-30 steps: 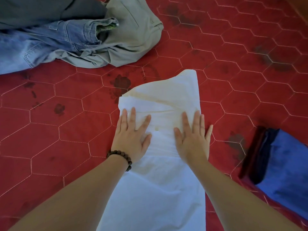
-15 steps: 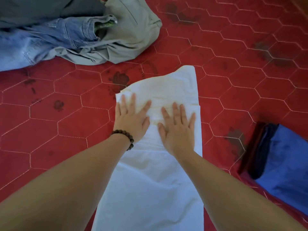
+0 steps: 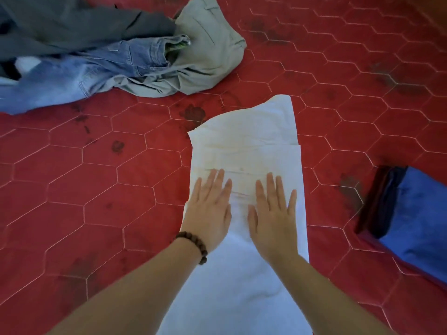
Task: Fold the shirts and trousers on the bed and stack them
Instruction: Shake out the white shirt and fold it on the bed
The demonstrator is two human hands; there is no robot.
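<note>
A white garment [image 3: 249, 141] lies folded lengthwise into a long strip on the red quilted bed [image 3: 96, 189], running from the bottom edge up to the middle. My left hand [image 3: 209, 213], with a bead bracelet at the wrist, presses flat on its left side. My right hand [image 3: 274, 213] presses flat beside it, fingers straight. At the upper left lies an unfolded heap: blue jeans [image 3: 84, 73], pale green trousers [image 3: 208, 56] and a dark grey garment [image 3: 72, 27]. At the right edge sits a stack of folded clothes [image 3: 416, 218], blue on top with dark and red layers.
The red bedcover has hexagon stitching and dark stains. Open bedcover stretches left of the white garment and between it and the folded stack.
Both hands slid back toward me along the white garment, staying flat on it. The view shifted, showing more of the heap at the upper left.
</note>
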